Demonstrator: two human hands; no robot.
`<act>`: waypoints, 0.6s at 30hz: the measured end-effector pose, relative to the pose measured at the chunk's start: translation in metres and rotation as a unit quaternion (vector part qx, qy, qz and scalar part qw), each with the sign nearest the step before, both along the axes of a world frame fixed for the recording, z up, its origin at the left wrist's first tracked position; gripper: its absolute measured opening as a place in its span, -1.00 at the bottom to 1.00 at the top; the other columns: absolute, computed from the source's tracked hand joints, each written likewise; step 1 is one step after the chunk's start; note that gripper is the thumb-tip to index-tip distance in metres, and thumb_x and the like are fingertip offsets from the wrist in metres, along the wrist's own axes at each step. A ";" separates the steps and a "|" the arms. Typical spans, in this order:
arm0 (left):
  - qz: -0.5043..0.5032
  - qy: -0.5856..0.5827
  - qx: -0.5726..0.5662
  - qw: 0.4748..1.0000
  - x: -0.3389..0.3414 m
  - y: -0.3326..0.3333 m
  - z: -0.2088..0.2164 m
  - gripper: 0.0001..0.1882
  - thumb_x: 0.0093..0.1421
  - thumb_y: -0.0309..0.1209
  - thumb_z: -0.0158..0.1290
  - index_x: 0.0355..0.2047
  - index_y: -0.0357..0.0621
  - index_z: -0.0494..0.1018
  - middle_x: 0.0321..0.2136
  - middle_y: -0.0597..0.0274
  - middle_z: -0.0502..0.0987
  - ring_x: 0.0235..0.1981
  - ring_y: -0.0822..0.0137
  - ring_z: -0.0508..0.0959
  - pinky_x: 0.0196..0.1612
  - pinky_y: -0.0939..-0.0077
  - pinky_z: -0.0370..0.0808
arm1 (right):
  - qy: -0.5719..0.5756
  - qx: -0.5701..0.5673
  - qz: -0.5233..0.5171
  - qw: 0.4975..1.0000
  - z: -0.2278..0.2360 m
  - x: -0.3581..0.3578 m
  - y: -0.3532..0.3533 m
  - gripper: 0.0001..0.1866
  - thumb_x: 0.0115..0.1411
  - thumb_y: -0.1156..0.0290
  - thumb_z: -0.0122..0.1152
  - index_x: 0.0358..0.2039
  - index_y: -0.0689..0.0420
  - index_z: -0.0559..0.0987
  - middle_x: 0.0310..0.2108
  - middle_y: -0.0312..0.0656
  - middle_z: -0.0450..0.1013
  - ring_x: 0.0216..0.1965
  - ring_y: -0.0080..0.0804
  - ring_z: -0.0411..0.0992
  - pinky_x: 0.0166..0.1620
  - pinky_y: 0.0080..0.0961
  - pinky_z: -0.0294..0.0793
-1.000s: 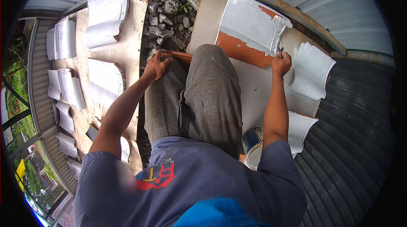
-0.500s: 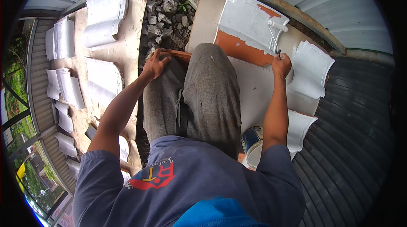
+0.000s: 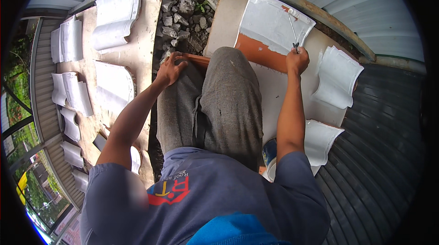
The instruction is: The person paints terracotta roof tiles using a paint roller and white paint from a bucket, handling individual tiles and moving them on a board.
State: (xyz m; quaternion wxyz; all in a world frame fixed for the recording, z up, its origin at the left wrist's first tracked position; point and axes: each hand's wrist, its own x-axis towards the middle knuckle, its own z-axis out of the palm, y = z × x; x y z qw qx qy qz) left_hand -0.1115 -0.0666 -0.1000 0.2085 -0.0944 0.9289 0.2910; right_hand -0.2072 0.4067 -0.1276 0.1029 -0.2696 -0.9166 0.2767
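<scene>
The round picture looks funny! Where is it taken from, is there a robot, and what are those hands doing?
There's no robot here. A person wears a camera on their head, looking down, so you see their own arms and legs. Its very wide lens makes straight edges bend, and the corners go dark.

The right hand holds a roller by its handle. The roller's end is at the top part of a tile, which is mostly white with some orange-brown showing. The left hand rests by the left leg.

The tile lies on a board. More white tiles lie to the right and far left. Grey stones sit between the boards, and a bucket stands partly behind the right arm.
</scene>
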 end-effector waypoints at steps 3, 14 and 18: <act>-0.003 0.006 -0.003 1.000 0.000 0.000 0.000 -0.35 0.22 0.09 0.07 0.23 0.09 0.32 0.19 0.14 0.49 0.25 -0.03 0.44 0.29 0.12 0.36 | 0.002 -0.011 0.002 1.000 -0.006 0.004 -0.010 -0.79 0.14 0.41 0.33 -0.25 0.25 0.67 -0.20 0.06 0.60 -0.12 0.12 0.57 -0.03 -0.08 0.53; -0.006 0.006 -0.001 1.000 0.001 -0.003 -0.001 -0.36 0.22 0.08 0.07 0.22 0.09 0.32 0.19 0.14 0.48 0.27 -0.01 0.41 0.30 0.13 0.35 | -0.011 0.001 -0.017 1.000 0.001 0.004 -0.005 -0.80 0.14 0.38 0.33 -0.25 0.20 0.68 -0.18 0.04 0.62 -0.12 0.10 0.58 -0.04 -0.11 0.54; 0.014 -0.026 -0.022 0.999 0.001 0.000 -0.001 -0.37 0.23 0.07 0.06 0.22 0.06 0.32 0.20 0.18 0.48 0.28 0.00 0.40 0.31 0.14 0.34 | -0.020 -0.005 -0.019 1.000 0.000 0.013 -0.005 -0.80 0.13 0.38 0.34 -0.28 0.21 0.67 -0.20 0.05 0.61 -0.14 0.11 0.58 -0.07 -0.09 0.54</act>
